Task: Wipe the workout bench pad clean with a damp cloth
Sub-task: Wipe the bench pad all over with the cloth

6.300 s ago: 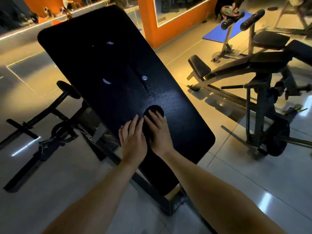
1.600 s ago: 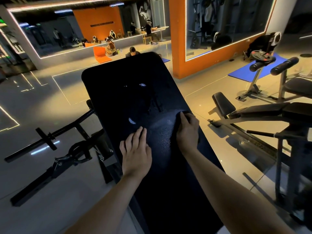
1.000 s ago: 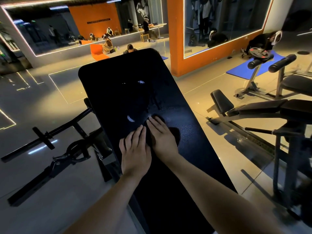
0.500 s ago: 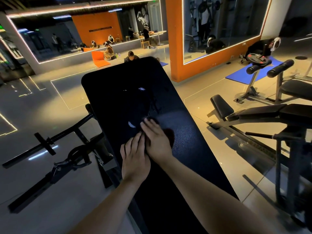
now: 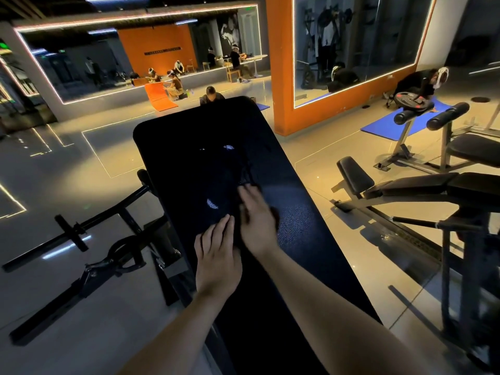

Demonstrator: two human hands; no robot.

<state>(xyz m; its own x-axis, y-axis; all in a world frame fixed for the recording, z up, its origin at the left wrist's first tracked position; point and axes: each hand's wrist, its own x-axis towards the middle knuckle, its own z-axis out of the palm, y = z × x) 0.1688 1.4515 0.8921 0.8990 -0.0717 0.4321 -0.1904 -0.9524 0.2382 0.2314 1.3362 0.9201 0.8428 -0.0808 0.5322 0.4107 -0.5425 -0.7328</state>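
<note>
Pebbled black bench pad (image 5: pixel 297 228), dim gym. Right hand (image 5: pixel 257 220), fingers flat on a dark cloth (image 5: pixel 275 214), has slid upward. Left hand (image 5: pixel 217 257) stays flat, fingers straight.

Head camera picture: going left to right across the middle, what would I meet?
Black bar on the floor → left hand → right hand → neighbouring bench.

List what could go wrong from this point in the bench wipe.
1. The cloth is as dark as the bench pad in dim light, so wiped and unwiped areas look alike. Patches may be missed, likely at the far end.
2. The left hand lies flat near the pad's left edge and could slide off a damp surface.
3. The right hand seems only to press the cloth, which may bunch or slip out.
</note>
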